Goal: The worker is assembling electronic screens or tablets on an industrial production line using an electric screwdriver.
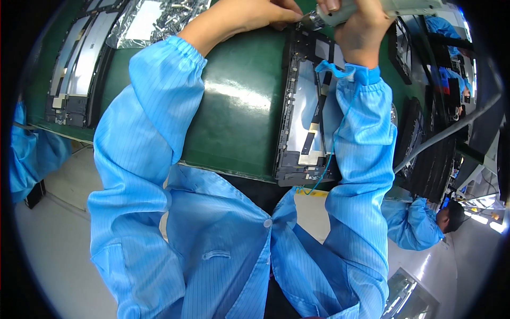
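At the top edge, my right hand (363,33) grips a pale grey electric screwdriver (393,7), its metal nose pointing left. My left hand (254,15) reaches in to that nose with its fingers drawn together; whatever they pinch is too small or hidden to make out. Below both hands lies an opened black tablet-like chassis (289,159) with silver plates, dark ribbon cables and a small circuit board at its near end. The screwdriver's nose is over its far left corner. My right forearm covers part of its right side.
A clear bag of small dark parts (154,24) lies at the far left of the green table (234,106). Another opened chassis (79,69) is left of it. More black units (411,138) stand at right, crossed by a grey cable (457,125). A blue wrist-strap cord (340,125) hangs along my right sleeve. Co-workers (419,226) sit on both sides.
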